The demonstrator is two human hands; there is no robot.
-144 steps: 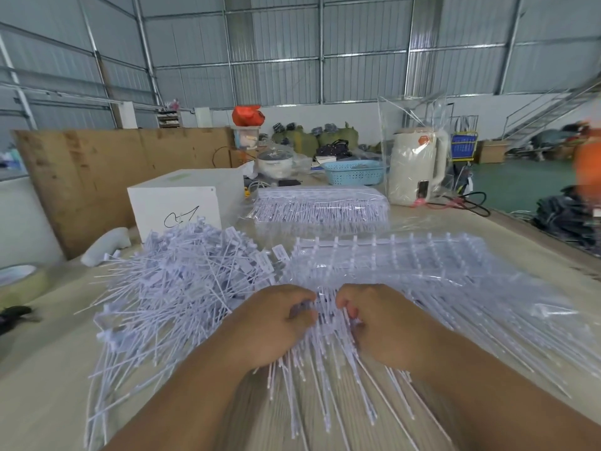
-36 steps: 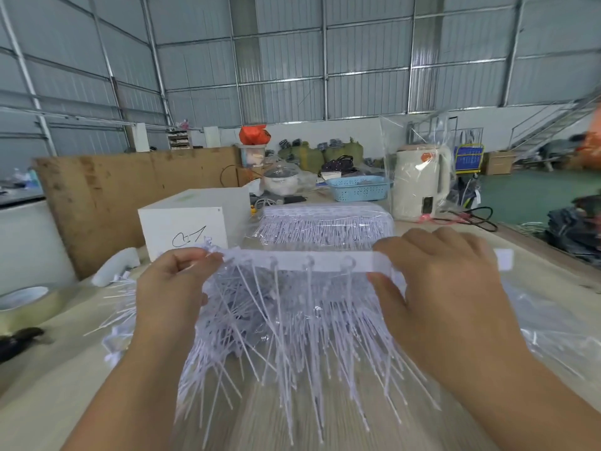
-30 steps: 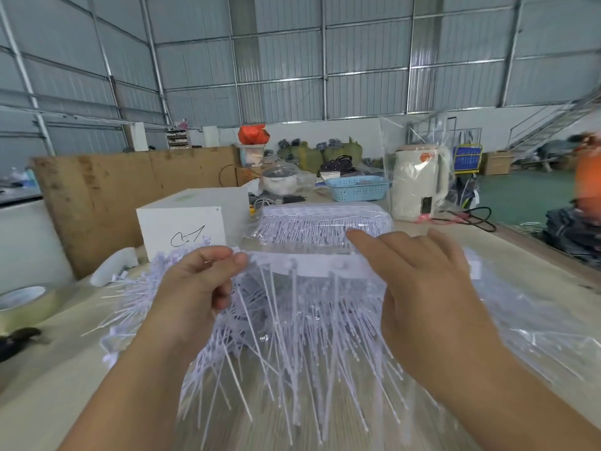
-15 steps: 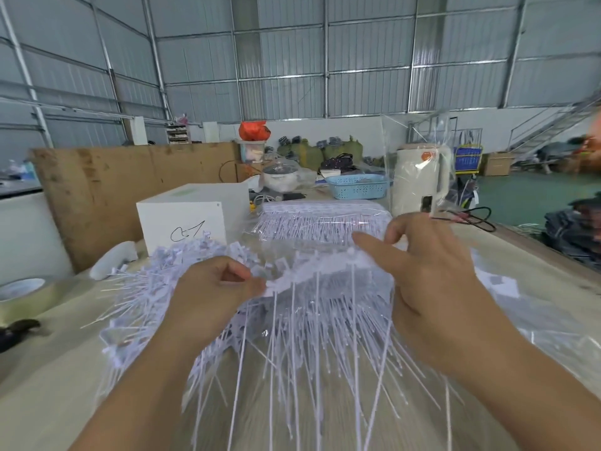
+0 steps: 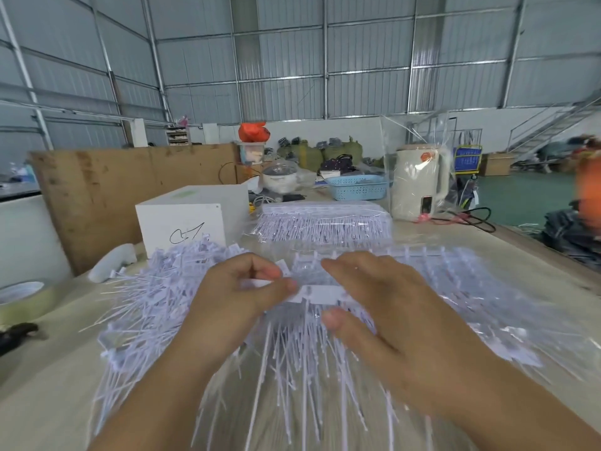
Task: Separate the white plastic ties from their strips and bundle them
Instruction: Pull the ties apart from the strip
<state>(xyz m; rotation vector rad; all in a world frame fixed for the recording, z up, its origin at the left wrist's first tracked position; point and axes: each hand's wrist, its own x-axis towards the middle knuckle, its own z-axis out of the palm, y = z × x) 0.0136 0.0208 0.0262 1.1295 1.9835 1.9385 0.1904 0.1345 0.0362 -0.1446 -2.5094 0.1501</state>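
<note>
Between my hands is a white plastic strip with many thin white ties hanging from it toward me. My left hand pinches the strip's left end between thumb and fingers. My right hand holds the right part, thumb under and fingers over it. A loose heap of separated ties lies on the table to the left. Further strips of ties in clear plastic spread out to the right behind my hands.
A packed bag of ties lies farther back. A white box stands back left, a white kettle and a blue basket back right. Tape roll sits at the left edge of the beige table.
The strip, held high and stretched wide a second ago, has come down lower and my hands have drawn closer together on it. The strip has crumpled shorter between them.
</note>
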